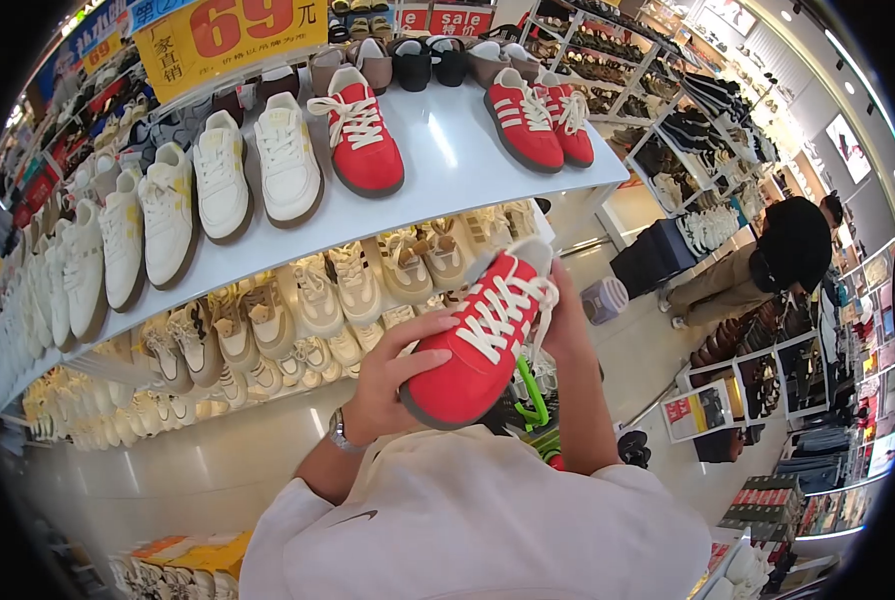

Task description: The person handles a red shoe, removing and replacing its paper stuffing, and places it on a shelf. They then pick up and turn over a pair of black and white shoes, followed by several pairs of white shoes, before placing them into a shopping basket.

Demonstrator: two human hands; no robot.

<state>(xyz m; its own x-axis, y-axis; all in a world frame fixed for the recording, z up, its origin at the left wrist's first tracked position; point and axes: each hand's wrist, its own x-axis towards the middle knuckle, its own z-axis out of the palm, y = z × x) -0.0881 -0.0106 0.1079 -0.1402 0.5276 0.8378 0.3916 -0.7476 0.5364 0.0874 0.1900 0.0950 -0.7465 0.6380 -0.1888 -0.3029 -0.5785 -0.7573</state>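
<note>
Red sneaker (483,340) slants, toe toward the person, heel toward the shelf (448,150) edge; left hand (388,385) clasps the toe, right hand (568,322) the heel.

A red suede low-top sneaker (478,345) with cream laces, pale side stripes and a light heel tab is held up in the middle of the scene. It is tilted, with its rounded toe low and pointing near-left and its heel raised far-right. The laces are threaded and loosely tied. The left hand (388,385) cups the toe and the right hand (568,320) grips the heel.
</note>
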